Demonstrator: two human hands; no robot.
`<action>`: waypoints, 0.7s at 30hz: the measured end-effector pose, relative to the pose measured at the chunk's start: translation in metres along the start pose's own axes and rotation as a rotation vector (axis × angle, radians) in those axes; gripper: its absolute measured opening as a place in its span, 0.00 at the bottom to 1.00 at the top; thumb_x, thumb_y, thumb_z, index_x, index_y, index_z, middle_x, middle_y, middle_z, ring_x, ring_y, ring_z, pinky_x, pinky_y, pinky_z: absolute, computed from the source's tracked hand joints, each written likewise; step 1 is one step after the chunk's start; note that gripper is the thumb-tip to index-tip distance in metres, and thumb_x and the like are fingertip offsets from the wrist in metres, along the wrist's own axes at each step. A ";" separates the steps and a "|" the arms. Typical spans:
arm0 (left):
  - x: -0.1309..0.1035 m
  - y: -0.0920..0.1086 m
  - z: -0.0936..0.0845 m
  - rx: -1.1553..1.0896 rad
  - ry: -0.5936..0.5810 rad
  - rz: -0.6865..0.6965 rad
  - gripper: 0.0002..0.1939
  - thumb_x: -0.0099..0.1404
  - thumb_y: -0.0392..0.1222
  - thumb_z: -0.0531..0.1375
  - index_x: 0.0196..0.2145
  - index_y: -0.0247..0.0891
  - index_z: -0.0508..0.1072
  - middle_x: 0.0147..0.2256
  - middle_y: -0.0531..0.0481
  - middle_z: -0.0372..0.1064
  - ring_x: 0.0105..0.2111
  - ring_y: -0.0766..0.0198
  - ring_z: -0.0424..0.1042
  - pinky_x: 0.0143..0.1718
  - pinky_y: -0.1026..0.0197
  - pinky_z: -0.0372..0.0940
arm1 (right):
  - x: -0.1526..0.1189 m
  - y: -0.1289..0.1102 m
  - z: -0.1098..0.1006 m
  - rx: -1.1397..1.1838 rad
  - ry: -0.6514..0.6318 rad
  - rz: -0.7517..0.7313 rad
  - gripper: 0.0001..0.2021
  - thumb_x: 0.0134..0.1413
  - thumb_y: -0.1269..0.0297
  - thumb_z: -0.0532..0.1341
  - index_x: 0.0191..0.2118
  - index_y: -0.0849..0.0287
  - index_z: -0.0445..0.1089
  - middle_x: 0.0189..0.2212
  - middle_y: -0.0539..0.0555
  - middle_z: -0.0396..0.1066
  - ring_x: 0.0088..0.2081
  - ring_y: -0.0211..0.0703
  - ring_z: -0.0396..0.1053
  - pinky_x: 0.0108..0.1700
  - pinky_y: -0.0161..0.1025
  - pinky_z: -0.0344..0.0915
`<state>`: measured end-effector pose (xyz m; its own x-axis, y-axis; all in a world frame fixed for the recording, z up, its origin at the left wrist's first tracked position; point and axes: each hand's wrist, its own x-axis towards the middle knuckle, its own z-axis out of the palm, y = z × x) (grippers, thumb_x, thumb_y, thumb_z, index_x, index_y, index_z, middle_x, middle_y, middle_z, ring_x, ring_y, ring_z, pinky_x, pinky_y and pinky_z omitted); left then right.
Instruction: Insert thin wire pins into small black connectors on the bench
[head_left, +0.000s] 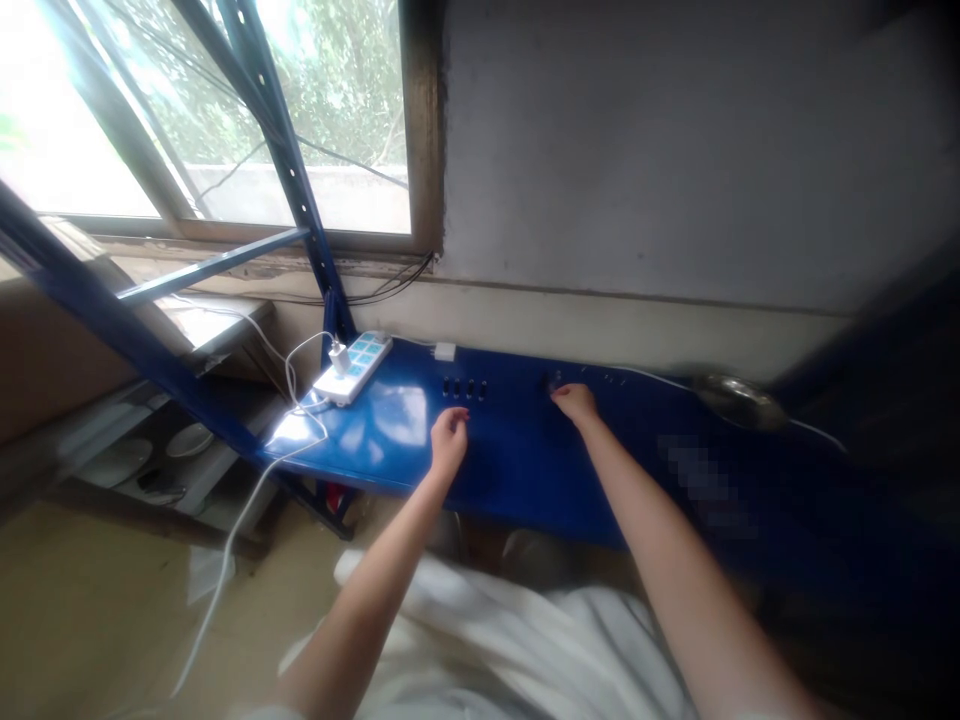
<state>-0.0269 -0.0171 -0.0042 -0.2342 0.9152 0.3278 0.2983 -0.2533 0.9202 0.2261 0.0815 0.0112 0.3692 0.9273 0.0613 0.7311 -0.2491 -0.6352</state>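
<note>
My left hand (450,437) is held low over the blue tabletop (510,460), its fingers curled and pressed together. Whatever it may hold is too small to make out. Just beyond it, several small dark cylinders (470,388) with light tips stand in a short row. My right hand (576,402) reaches toward the back of the table with its fingertips pinched. Right by those fingertips is a small dark, blurred item (551,384); I cannot tell whether it is gripped. Several tiny light pieces (609,379) are scattered to the right of this hand.
A white power strip (356,368) with a plugged-in charger (340,357) occupies the table's left end. Its white cable (238,520) hangs to the floor. At the back are a small white block (445,351) and a shiny metal dish (739,400). A blue metal upright (289,165) rises at left.
</note>
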 end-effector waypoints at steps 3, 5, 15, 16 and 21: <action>0.000 -0.001 0.000 0.005 -0.009 0.003 0.10 0.58 0.30 0.51 0.35 0.35 0.71 0.32 0.47 0.71 0.34 0.64 0.70 0.39 0.60 0.65 | -0.002 0.002 0.008 -0.065 0.011 0.088 0.09 0.41 0.67 0.63 0.32 0.60 0.74 0.34 0.58 0.74 0.40 0.51 0.72 0.39 0.43 0.65; 0.000 -0.001 0.000 0.006 -0.014 0.004 0.10 0.58 0.31 0.51 0.35 0.35 0.71 0.32 0.47 0.71 0.34 0.64 0.70 0.39 0.59 0.65 | -0.002 0.000 0.013 -0.100 0.021 0.127 0.11 0.41 0.64 0.63 0.34 0.59 0.74 0.37 0.58 0.73 0.44 0.53 0.69 0.43 0.46 0.63; -0.001 -0.001 0.000 0.010 -0.004 0.038 0.10 0.59 0.32 0.51 0.34 0.36 0.71 0.32 0.47 0.71 0.34 0.64 0.70 0.37 0.60 0.65 | 0.000 -0.004 0.025 -0.105 0.145 0.155 0.09 0.40 0.61 0.63 0.31 0.56 0.73 0.37 0.59 0.72 0.44 0.54 0.67 0.44 0.50 0.61; -0.002 0.000 -0.001 0.019 -0.004 0.055 0.10 0.59 0.32 0.51 0.34 0.36 0.70 0.31 0.48 0.71 0.33 0.64 0.70 0.37 0.60 0.65 | 0.001 -0.004 0.026 -0.092 0.147 0.159 0.08 0.39 0.61 0.63 0.30 0.56 0.73 0.35 0.58 0.73 0.43 0.53 0.68 0.44 0.50 0.61; -0.005 0.006 0.000 0.114 -0.037 0.231 0.11 0.59 0.30 0.50 0.34 0.37 0.70 0.32 0.48 0.70 0.34 0.64 0.69 0.38 0.60 0.65 | -0.004 -0.003 0.021 -0.064 0.115 0.147 0.05 0.40 0.64 0.62 0.27 0.56 0.73 0.33 0.55 0.73 0.41 0.50 0.68 0.44 0.47 0.60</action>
<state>-0.0242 -0.0234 -0.0002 -0.1143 0.8487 0.5164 0.4429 -0.4217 0.7912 0.2106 0.0842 -0.0034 0.5350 0.8426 0.0615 0.6982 -0.3999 -0.5938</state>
